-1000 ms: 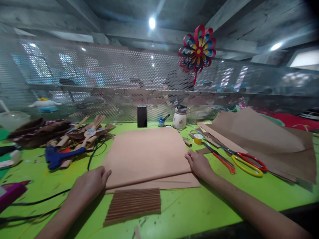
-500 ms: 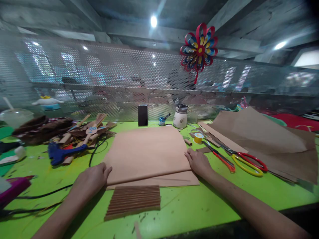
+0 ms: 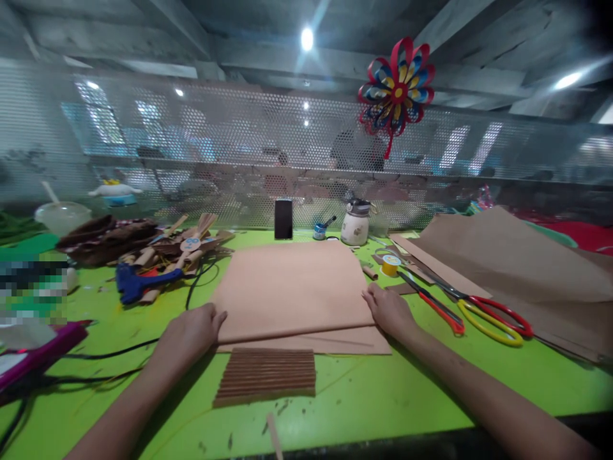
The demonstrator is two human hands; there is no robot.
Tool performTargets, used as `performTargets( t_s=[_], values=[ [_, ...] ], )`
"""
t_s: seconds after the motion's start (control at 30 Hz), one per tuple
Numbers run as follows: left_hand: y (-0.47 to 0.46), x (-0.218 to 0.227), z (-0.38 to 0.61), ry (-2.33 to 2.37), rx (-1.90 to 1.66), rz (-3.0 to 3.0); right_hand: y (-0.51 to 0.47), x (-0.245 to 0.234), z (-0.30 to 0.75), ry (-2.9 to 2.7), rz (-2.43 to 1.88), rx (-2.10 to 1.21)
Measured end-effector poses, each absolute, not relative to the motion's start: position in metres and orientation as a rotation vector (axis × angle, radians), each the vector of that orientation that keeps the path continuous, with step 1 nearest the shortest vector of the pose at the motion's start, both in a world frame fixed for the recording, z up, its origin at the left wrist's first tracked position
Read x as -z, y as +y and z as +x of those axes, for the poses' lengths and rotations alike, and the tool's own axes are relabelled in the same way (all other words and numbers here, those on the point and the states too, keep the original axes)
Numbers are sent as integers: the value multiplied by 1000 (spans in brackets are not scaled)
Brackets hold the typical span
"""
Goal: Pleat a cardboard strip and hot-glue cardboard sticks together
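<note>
A folded sheet of light brown kraft paper (image 3: pixel 294 291) lies in front of me, with a lower layer showing past its near fold. My left hand (image 3: pixel 195 331) is closed on its left edge, the thumb on the near corner and the other fingers mostly hidden. At the right edge, my right hand (image 3: pixel 390 312) grips the sheet near the fold, fingertips at the paper's side. Just in front of the sheet lies a pleated strip of brown paper (image 3: pixel 267 374), which neither hand touches.
Scissors (image 3: pixel 493 316), a utility knife (image 3: pixel 438 308) and a yellow tape roll (image 3: pixel 391 265) lie right, beside large brown sheets (image 3: pixel 517 255). Left are a blue glue gun (image 3: pixel 143 281), cables and paper scraps. A phone (image 3: pixel 283 219) and a bottle (image 3: pixel 355 223) stand behind, before a perforated screen (image 3: pixel 230 140).
The view has turned slightly left, so everything sits further right in the picture. Both hands keep their hold on the paper's edges, and the sheet looks the same.
</note>
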State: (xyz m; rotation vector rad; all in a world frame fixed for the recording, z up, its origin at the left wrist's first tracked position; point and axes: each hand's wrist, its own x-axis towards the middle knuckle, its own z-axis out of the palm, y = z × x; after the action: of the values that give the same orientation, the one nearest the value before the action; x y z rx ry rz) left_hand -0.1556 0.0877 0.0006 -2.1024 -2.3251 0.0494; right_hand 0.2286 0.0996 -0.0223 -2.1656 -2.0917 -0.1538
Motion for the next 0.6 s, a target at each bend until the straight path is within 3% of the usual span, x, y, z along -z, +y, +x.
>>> performTargets(
  t_s=[0.37, 0.6],
  values=[
    [82, -3, -149, -2312, -2, -2082, 100, 25, 234, -2016, -2144, 94],
    [82, -3, -150, -2311, -12, -2077, 96, 26, 240, -1852, -2006, -114]
  ],
)
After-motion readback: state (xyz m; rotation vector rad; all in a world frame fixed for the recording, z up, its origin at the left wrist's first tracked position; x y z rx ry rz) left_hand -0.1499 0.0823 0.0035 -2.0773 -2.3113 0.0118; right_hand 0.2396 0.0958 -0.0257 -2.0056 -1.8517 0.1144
